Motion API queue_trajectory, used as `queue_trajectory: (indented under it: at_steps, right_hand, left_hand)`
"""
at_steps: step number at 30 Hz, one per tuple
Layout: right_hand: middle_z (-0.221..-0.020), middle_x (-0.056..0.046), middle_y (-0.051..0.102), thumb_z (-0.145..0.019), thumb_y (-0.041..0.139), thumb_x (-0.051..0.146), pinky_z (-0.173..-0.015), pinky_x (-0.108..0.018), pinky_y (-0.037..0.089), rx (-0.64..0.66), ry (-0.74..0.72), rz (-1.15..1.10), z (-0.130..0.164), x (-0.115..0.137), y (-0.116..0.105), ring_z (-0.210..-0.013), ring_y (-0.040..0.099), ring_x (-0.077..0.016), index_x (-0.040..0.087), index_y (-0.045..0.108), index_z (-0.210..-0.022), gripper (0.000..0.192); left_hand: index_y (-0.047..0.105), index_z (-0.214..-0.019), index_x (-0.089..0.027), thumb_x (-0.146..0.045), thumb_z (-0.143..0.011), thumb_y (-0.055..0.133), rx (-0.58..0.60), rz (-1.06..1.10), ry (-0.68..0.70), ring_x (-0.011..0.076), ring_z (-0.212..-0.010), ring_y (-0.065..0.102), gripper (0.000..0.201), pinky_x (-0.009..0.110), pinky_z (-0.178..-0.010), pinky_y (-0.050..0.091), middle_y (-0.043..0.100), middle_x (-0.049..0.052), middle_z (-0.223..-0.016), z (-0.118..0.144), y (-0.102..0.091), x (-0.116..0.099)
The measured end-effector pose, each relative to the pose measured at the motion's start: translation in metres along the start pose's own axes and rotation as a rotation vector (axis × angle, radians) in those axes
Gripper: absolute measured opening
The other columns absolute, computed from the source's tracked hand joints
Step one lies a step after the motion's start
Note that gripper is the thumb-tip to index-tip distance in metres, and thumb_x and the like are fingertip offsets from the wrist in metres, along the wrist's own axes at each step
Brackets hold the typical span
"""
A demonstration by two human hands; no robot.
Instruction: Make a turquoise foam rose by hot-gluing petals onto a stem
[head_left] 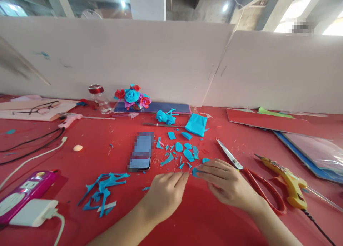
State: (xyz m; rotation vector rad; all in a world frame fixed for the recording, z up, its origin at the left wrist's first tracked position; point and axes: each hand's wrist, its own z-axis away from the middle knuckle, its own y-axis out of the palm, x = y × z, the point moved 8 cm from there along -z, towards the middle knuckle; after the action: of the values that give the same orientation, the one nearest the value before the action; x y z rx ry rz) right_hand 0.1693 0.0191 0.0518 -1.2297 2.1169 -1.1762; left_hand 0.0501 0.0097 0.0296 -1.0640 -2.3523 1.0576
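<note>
Red table (203, 217): both hands pinch blue petal (194, 172) beside scissors (249, 174).

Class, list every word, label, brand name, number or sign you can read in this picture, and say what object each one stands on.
None can be read.
Black phone: screen blurred out.
Sign high on the right: blurred out.
Yellow glue gun, red-handled scissors, pink power strip: no legible markings.
The left hand and right hand pinch a small blue paper piece, which is blank.

White partition boards (166, 60), red table (209, 221)
</note>
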Motion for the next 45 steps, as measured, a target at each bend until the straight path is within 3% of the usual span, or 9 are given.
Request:
queue_trajectory:
  at_steps: [6, 17, 22, 28, 45]
  right_hand:
    - [-0.098, -0.006, 0.070, -0.079, 0.059, 0.013, -0.082, -0.034, 0.052, -0.068, 0.081, -0.111, -0.007, -0.002, -0.006, -0.094, 0.062, -0.0177, 0.019, 0.064, -0.098, 0.020]
    - [-0.099, -0.009, 0.067, -0.083, 0.058, 0.018, -0.075, -0.038, 0.054, -0.094, 0.231, -0.002, -0.007, -0.006, 0.000, -0.093, 0.059, -0.0217, 0.021, 0.068, -0.094, 0.014]
    - [-0.103, -0.008, 0.065, -0.084, 0.058, 0.019, -0.079, -0.040, 0.053, -0.012, 0.326, -0.064, -0.008, -0.011, 0.005, -0.097, 0.058, -0.0225, 0.022, 0.067, -0.092, 0.013]
    - [-0.108, -0.008, 0.062, -0.083, 0.056, 0.019, -0.081, -0.040, 0.053, 0.085, 0.443, -0.158, -0.009, -0.016, 0.007, -0.100, 0.059, -0.0216, 0.024, 0.064, -0.088, 0.011]
    - [-0.111, -0.004, 0.057, -0.079, 0.053, 0.012, -0.084, -0.033, 0.050, 0.213, 0.477, -0.226, -0.007, -0.015, 0.011, -0.103, 0.055, -0.0178, 0.025, 0.058, -0.089, 0.017]
  left_hand:
    - [0.061, -0.100, -0.008, -0.004, -0.086, 0.044, 0.019, -0.026, 0.023, 0.0147, -0.060, 0.064, 0.023, 0.024, -0.054, 0.054, 0.070, 0.007, -0.077, 0.002, 0.001, -0.002]
    - [0.063, -0.099, -0.005, 0.001, -0.081, 0.041, 0.010, -0.136, 0.124, 0.0157, -0.060, 0.064, 0.029, 0.024, -0.051, 0.052, 0.069, 0.009, -0.077, -0.002, -0.006, -0.009]
    - [0.064, -0.098, -0.002, 0.002, -0.079, 0.042, -0.024, -0.244, 0.213, 0.0160, -0.060, 0.064, 0.029, 0.026, -0.049, 0.051, 0.070, 0.010, -0.081, -0.003, -0.013, -0.018]
    - [0.063, -0.101, -0.002, -0.002, -0.080, 0.048, 0.014, -0.296, 0.283, 0.0151, -0.060, 0.063, 0.026, 0.025, -0.049, 0.049, 0.070, 0.012, -0.086, -0.001, -0.012, -0.026]
    - [0.065, -0.100, -0.004, -0.003, -0.078, 0.047, 0.022, -0.296, 0.338, 0.0136, -0.059, 0.063, 0.029, 0.024, -0.047, 0.049, 0.072, 0.010, -0.087, 0.001, -0.013, -0.031]
